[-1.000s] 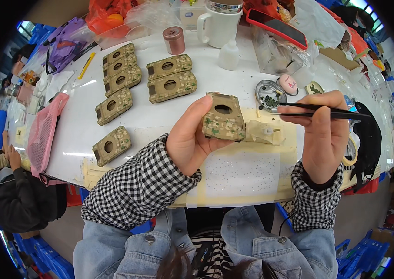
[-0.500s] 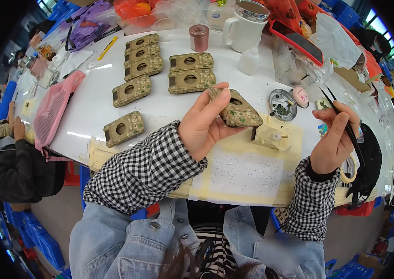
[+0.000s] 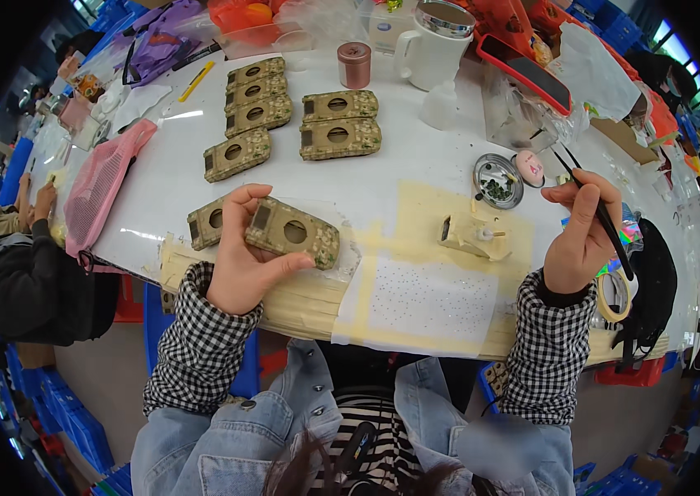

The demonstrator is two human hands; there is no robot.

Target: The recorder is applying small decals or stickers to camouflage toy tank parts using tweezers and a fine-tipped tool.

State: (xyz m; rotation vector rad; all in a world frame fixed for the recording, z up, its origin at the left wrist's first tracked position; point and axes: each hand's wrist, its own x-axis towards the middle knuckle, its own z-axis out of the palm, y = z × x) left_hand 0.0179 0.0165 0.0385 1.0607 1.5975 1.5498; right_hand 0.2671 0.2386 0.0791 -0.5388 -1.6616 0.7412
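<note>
A camouflage model tank hull with a round hole in its top is gripped by my left hand, low over the near left of the table. Partly behind that hand lies another such hull. My right hand keeps dark tweezers between its fingers, their tips pointing up and away. To the left of that hand are a small yellowish block with a peg and a round metal dish of small dark green pieces.
Several more hulls stand in two groups farther back. Behind them are a pink jar, a white mug and a red-cased phone. A dotted white sheet lies in front; a tape roll is at right.
My left hand has moved left and nearer with the hull, from the table's middle to beside the hull lying there. My right hand has shifted slightly left, still with the tweezers.
</note>
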